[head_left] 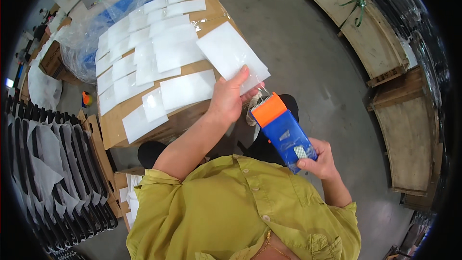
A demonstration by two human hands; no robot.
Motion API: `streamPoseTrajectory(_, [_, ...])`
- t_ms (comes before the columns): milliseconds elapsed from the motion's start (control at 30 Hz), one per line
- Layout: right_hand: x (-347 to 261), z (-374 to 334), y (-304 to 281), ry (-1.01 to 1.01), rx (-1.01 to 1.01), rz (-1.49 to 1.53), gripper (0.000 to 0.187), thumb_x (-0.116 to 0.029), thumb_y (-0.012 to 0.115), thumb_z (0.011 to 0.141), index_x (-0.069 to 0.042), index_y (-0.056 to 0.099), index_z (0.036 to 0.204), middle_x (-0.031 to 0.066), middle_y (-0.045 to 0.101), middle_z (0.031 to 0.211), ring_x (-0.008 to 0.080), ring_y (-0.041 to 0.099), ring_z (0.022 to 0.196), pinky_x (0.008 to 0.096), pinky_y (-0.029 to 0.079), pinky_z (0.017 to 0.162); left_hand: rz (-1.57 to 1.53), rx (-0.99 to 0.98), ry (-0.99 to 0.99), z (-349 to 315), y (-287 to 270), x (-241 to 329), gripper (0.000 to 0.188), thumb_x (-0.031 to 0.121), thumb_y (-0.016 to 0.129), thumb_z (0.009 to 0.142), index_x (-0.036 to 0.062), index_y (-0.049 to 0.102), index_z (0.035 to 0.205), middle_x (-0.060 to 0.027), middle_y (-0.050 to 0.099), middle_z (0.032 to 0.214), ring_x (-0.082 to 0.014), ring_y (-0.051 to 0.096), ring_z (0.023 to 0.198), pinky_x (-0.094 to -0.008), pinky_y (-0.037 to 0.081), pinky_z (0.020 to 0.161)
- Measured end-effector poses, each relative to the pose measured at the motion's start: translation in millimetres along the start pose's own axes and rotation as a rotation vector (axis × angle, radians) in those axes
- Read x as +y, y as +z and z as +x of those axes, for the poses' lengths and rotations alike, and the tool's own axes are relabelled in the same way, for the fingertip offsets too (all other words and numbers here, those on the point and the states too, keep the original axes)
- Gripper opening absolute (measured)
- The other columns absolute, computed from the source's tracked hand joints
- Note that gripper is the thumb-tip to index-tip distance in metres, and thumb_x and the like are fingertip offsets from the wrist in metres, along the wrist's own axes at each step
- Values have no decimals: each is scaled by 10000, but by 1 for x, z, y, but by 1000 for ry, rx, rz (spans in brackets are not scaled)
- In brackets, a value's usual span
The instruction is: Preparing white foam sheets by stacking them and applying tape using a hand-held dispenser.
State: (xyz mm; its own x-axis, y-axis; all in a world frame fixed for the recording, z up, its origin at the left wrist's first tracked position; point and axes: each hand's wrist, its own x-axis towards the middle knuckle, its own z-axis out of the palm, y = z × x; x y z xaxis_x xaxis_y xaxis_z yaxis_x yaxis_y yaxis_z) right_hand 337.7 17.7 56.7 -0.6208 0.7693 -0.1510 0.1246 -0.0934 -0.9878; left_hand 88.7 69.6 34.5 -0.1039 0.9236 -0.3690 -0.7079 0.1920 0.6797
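Note:
My left hand (233,91) grips a white foam sheet (228,48), thumb on top; a second edge shows beneath it, so there may be more than one. In my right hand (320,159) is a blue tape dispenser (288,137) with an orange front (269,110) and a toothed edge. That toothed end points at the sheet's near corner, by my left fingertips. A clear strip seems to run between them, though whether it sticks to the sheet I cannot tell. Many similar white sheets (180,43) lie in overlapping rows on a big cardboard box (211,7), left of my hands.
Behind the box sits a bundle in clear plastic wrap (82,43). Black frames with white wrapping (53,163) are stacked at the left. Wooden crates (361,29) line the right side of the grey floor (313,67). An orange object (86,98) lies beyond the frames.

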Motion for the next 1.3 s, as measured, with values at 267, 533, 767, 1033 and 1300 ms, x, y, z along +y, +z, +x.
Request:
streamPoseTrajectory(267, [3,3,2,179,69,462,409,-226,658,724,91,557,961,103,621,832,123,587,705,220,469,629,551,-286,250,-30,8,7,155,162,589,795,45,585,896,-73,614,868,-190,600,754,-295,489,626])
streamPoseTrajectory(533, [60,21,-4,2,476,-13,340,-189,587,796,83,521,989,147,605,904,198,606,786,302,496,727,1397,-401,1564,-13,17,58,347,106,656,604,54,593,942,-101,619,825,-266,604,730,-335,485,637])
streamPoseTrajectory(767, [85,24,-19,350,434,665,401,-213,655,747,89,527,978,138,613,905,194,609,777,301,485,740,2224,350,1259,128,-71,155,432,188,582,756,100,440,1155,-107,566,931,-249,549,888,-414,341,919])
streamPoseTrajectory(1033, [83,34,-27,440,443,687,408,-210,677,729,90,535,964,141,615,880,197,611,739,306,492,711,2447,493,1004,174,-116,159,362,263,545,795,130,472,1123,-96,557,916,-253,546,866,-445,306,938])
streamPoseTrajectory(1300, [91,42,-25,456,432,620,405,-205,688,717,98,541,942,140,620,851,195,612,727,302,492,701,2392,501,941,185,-121,138,373,257,562,783,145,490,1131,-106,555,915,-265,545,863,-455,298,954])
